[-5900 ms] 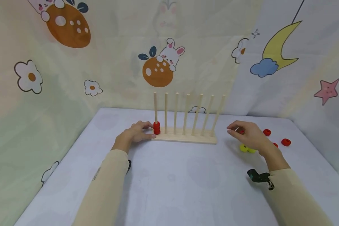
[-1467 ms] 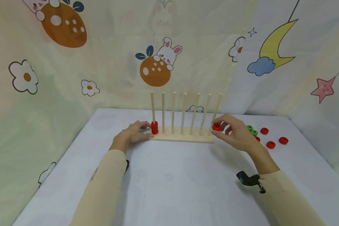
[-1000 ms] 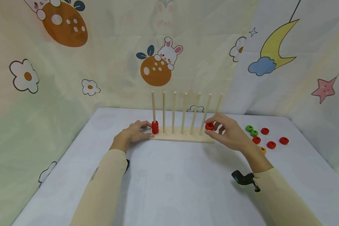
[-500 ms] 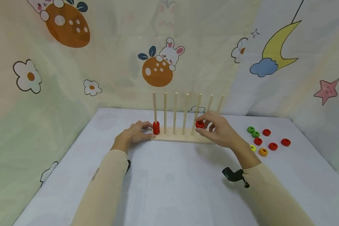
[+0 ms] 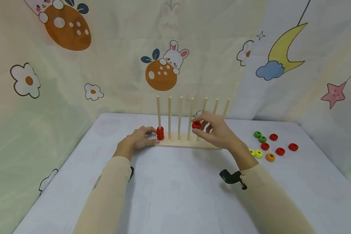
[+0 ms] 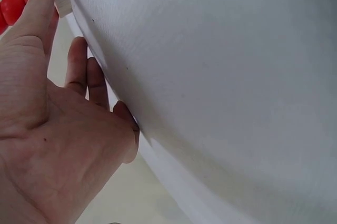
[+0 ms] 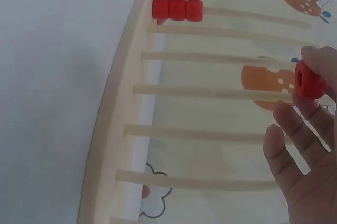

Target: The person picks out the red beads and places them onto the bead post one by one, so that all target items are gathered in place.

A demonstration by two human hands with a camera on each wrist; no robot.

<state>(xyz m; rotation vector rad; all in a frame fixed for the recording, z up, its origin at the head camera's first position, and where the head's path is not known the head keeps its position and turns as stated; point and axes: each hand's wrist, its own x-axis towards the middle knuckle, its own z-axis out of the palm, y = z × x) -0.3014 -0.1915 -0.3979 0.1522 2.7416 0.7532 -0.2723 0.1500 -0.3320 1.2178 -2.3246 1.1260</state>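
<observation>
A wooden peg rack with a row of several upright pegs stands on the table. Three red beads are stacked on its leftmost peg. My left hand grips the left end of the base; its thumb lies along the edge beside the red beads. Between thumb and index finger, my right hand pinches another red bead, its hole visible in the right wrist view. That bead is held in front of the middle pegs, above the base, and the other right-hand fingers are spread loosely.
To the right on the white table lie loose beads: two green beads, two yellow beads, one orange bead and several red beads. A patterned cloth hangs behind the table.
My right hand has picked up a red bead from the right side and carried it leftward, past the right-hand pegs to the middle ones. My left hand has stayed at the rack's end.
</observation>
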